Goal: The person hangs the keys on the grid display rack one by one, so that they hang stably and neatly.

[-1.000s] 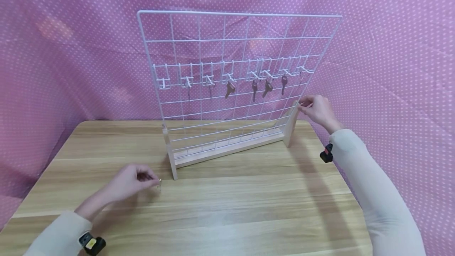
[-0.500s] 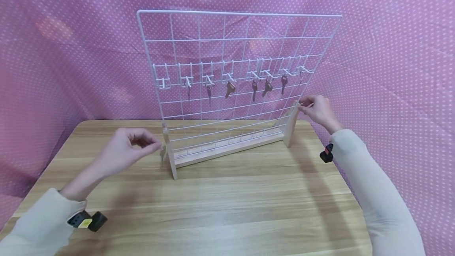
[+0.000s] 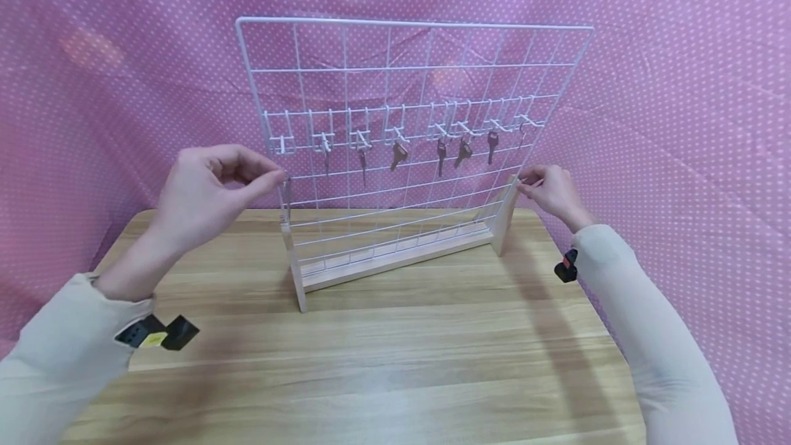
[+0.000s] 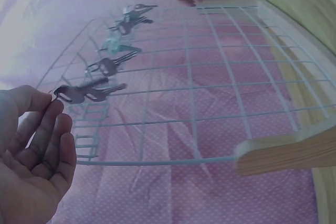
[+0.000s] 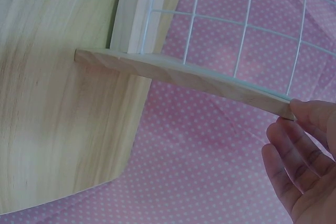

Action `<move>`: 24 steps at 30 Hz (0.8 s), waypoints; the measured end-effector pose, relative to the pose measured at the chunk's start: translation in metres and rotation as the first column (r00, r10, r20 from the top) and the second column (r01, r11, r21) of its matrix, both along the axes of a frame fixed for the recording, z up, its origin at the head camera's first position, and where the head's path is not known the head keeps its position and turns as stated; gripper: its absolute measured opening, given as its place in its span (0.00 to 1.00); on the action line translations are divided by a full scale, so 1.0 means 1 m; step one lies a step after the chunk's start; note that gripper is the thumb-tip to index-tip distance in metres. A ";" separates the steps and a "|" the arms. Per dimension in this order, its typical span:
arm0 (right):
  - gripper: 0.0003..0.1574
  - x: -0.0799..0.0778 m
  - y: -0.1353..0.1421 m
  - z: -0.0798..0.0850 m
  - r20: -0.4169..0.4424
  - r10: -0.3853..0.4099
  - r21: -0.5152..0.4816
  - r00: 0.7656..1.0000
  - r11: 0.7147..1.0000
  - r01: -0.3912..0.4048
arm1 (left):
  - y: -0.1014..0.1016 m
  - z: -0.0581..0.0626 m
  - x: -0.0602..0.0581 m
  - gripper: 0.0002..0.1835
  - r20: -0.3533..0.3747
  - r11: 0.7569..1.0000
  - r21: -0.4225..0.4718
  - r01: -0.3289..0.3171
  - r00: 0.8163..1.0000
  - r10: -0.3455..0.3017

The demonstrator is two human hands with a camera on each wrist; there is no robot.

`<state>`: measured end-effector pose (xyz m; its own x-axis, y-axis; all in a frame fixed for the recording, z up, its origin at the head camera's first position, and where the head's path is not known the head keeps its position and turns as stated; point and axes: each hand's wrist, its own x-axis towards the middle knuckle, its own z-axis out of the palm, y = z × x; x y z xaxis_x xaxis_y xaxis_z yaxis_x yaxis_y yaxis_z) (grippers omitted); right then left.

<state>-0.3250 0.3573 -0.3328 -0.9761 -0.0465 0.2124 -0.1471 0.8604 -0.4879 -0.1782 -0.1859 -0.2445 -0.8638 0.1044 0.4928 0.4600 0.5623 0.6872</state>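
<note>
My left hand (image 3: 207, 187) pinches a key (image 4: 73, 94) by its ring between thumb and forefinger. In the head view that key hangs beside the left edge of a white wire grid rack (image 3: 415, 23), under the leftmost hook (image 3: 284, 145), which bears no key. Several other keys (image 3: 399, 154) hang from the hooks to the right. My right hand (image 3: 552, 192) pinches the top tip of the rack's right wooden side piece (image 5: 210, 85) between thumb and forefinger, its other fingers loosely bent.
The rack stands angled on a wood-grain table (image 3: 383, 362), its left wooden side piece (image 3: 295, 266) nearer me. Behind and around the table hangs a pink cloth (image 3: 698, 156) with white dots.
My left hand has risen from near the tabletop with the key, up to the rack's left edge just below the hooks. The right hand has stayed on the side piece.
</note>
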 end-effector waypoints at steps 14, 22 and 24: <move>0.17 0.000 0.000 0.000 0.002 -0.001 0.003 1.000 1.000 0.001 | -0.001 0.012 -0.016 0.07 -0.053 1.000 0.012 -0.010 0.999 0.010; 0.17 0.000 0.000 0.000 -0.009 -0.006 0.004 1.000 1.000 0.006 | -0.006 0.020 -0.021 0.08 -0.011 0.998 -0.069 0.001 1.000 -0.001; 0.17 0.001 0.000 0.000 -0.012 -0.005 0.006 1.000 1.000 0.005 | -0.007 0.021 -0.021 0.09 0.003 0.996 -0.094 -0.004 1.000 0.004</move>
<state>-0.3244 0.3574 -0.3329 -0.9738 -0.0426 0.2236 -0.1483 0.8640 -0.4811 -0.1996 -0.1931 -0.2231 -0.8661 0.1464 0.4780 0.4553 0.6261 0.6331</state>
